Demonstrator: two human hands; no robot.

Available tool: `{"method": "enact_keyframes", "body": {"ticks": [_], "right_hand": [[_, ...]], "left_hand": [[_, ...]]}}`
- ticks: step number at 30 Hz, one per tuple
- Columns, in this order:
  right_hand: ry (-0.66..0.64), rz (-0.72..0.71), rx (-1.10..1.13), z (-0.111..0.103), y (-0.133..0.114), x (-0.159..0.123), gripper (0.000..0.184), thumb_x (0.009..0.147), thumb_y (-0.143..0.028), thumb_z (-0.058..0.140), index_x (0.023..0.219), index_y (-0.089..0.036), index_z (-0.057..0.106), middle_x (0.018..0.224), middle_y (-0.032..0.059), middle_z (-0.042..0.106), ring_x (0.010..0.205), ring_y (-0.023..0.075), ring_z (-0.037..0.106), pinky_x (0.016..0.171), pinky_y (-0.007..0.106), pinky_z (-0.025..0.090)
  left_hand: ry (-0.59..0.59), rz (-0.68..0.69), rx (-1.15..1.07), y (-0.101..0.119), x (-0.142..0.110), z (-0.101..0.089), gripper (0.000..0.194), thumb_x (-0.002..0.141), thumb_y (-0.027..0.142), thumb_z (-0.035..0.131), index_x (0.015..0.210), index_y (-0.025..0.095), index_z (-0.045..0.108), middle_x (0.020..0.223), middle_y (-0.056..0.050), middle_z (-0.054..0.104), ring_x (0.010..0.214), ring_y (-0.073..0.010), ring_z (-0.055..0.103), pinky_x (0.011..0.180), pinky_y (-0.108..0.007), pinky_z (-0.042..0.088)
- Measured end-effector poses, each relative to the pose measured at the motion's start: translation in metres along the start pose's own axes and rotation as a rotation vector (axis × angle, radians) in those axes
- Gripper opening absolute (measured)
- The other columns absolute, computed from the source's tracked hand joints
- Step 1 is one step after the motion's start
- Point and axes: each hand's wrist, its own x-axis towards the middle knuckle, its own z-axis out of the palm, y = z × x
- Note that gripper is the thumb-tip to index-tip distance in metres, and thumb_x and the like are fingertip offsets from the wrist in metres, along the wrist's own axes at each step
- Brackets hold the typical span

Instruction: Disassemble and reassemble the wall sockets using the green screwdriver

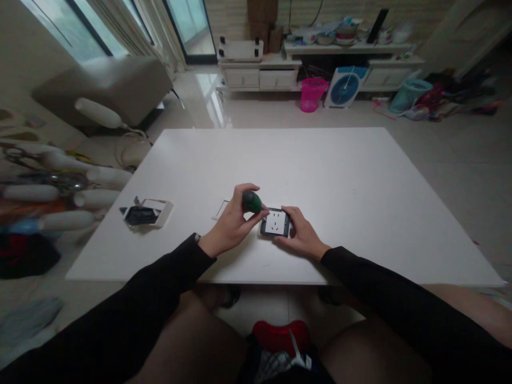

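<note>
A wall socket with a white face and a dark surround sits near the front middle of the white table. Gripping its right side is my right hand, thumb at the near edge and fingers at the far edge. My left hand is closed around a screwdriver with a green and black handle. The tool slants down toward the socket's left edge; its tip is too small to make out. Partly behind my left hand lies a thin white frame.
An opened white box with black wrapping lies at the table's left. Beyond the table stand a pink basket, a blue and white fan and a white cabinet. White padded rods crowd the left side.
</note>
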Motion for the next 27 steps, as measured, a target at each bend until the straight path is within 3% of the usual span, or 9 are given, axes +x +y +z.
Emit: {"method": "enact_keyframes", "body": {"ticks": [4,7,11,16,22,27], "right_hand": [[-0.004,0.001,0.001,0.000,0.000,0.000,0.090,0.079,-0.041,0.086,0.155,-0.035,0.037,0.145,0.0132,0.052,0.133,0.0366,0.058,0.111,0.063,0.053],[-0.004,0.001,0.002,0.000,-0.001,0.001,0.090,0.079,-0.043,0.086,0.155,-0.035,0.037,0.145,0.0136,0.052,0.133,0.0371,0.058,0.111,0.064,0.053],[0.000,0.001,-0.004,0.000,-0.001,0.001,0.090,0.079,-0.043,0.086,0.155,-0.033,0.038,0.145,0.0143,0.053,0.133,0.0374,0.058,0.111,0.063,0.053],[-0.001,-0.001,0.003,0.000,0.001,0.001,0.091,0.079,-0.043,0.086,0.156,-0.035,0.038,0.146,0.0132,0.052,0.134,0.0372,0.058,0.111,0.063,0.052],[-0.003,0.008,0.003,0.000,0.001,0.001,0.092,0.079,-0.043,0.085,0.157,-0.036,0.037,0.146,0.0132,0.052,0.134,0.0384,0.057,0.109,0.066,0.053],[-0.007,0.007,0.011,0.000,0.000,0.001,0.092,0.079,-0.043,0.085,0.157,-0.035,0.037,0.146,0.0133,0.052,0.134,0.0377,0.057,0.111,0.065,0.052]], "left_hand": [[-0.017,-0.060,-0.076,0.005,0.001,-0.001,0.052,0.096,0.020,0.071,0.135,0.027,0.037,0.109,-0.005,0.065,0.104,-0.0201,0.073,0.088,-0.038,0.064],[-0.043,0.005,-0.025,0.007,0.002,-0.003,0.053,0.097,0.014,0.064,0.141,0.026,0.035,0.117,-0.009,0.065,0.112,-0.0221,0.070,0.099,-0.046,0.060],[-0.115,0.103,0.106,0.005,0.000,-0.005,0.049,0.097,0.010,0.057,0.139,0.025,0.037,0.115,-0.007,0.063,0.105,-0.0193,0.066,0.102,-0.046,0.055],[-0.068,0.031,0.029,0.004,-0.002,0.002,0.054,0.099,0.019,0.066,0.141,0.028,0.032,0.098,0.001,0.063,0.090,-0.0150,0.064,0.092,-0.038,0.055],[-0.010,0.028,-0.010,0.004,0.000,0.005,0.051,0.095,0.016,0.072,0.134,0.026,0.040,0.111,-0.005,0.063,0.098,-0.0165,0.073,0.090,-0.035,0.060],[0.006,-0.011,-0.059,0.002,0.001,0.004,0.053,0.093,0.016,0.070,0.134,0.025,0.038,0.115,-0.007,0.066,0.106,-0.0194,0.072,0.096,-0.041,0.060]]}}
